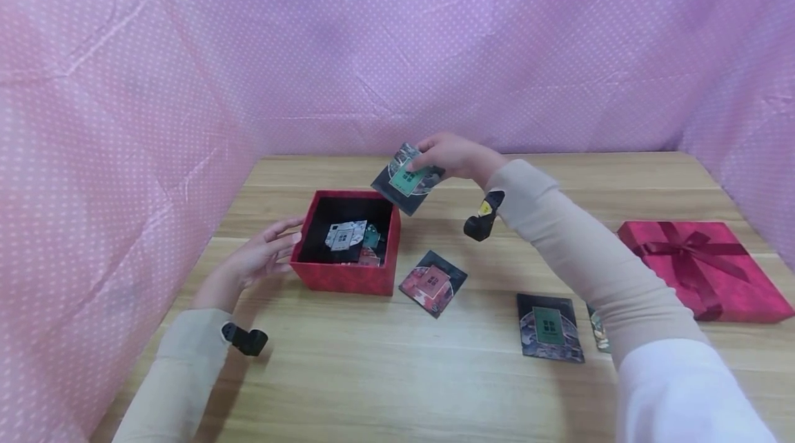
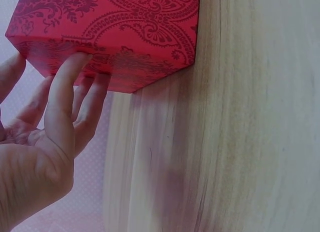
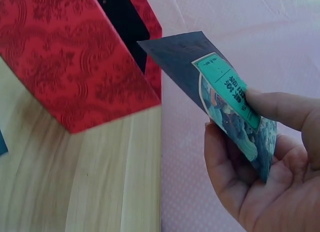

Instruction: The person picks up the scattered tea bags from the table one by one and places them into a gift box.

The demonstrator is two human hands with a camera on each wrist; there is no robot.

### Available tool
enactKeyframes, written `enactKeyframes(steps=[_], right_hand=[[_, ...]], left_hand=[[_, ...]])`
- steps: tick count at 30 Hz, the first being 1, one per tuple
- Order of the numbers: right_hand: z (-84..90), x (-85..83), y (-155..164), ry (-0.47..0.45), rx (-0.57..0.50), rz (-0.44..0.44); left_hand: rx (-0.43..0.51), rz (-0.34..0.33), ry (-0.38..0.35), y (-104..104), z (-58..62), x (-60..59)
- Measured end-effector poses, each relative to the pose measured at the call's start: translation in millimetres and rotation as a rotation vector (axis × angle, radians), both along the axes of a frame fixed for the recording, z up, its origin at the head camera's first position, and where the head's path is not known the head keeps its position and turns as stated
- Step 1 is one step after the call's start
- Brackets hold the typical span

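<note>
My right hand [image 1: 456, 155] pinches a dark flat square packet [image 1: 405, 184] with a green label, thumb on its printed face and fingers behind it. This packet [image 3: 235, 99] is tilted, one corner close to the upper right rim of the open red box [image 1: 348, 280]. Inside the box lie several similar packets, a white-labelled packet [image 1: 345, 239] on top. With relaxed fingers, my left hand [image 1: 268, 251] touches the box's left side; in the left wrist view its fingertips [image 2: 82, 59] rest against the patterned red wall.
On the wooden table right of the box lie a red-labelled packet [image 1: 433, 284] and a green-labelled packet [image 1: 550, 327]. Another packet [image 1: 599, 330] is partly hidden by my right sleeve. A red lid [image 1: 739, 284] with a ribbon bow sits at the far right. Pink dotted cloth [image 1: 397, 50] hangs behind.
</note>
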State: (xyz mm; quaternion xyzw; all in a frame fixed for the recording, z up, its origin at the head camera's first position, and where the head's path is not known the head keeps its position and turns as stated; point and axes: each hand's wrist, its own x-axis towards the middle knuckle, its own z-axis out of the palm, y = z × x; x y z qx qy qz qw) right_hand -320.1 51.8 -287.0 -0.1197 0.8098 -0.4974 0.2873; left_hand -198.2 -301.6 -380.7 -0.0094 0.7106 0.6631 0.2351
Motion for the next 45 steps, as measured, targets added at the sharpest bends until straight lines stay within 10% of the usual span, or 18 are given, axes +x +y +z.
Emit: enactKeyframes(steps=[45], right_hand=[[-21.7,39.7,-83,0.242,0.248,0.455]], left_hand=[[-0.035,0.004,0.018,1,-1.7,-1.3]])
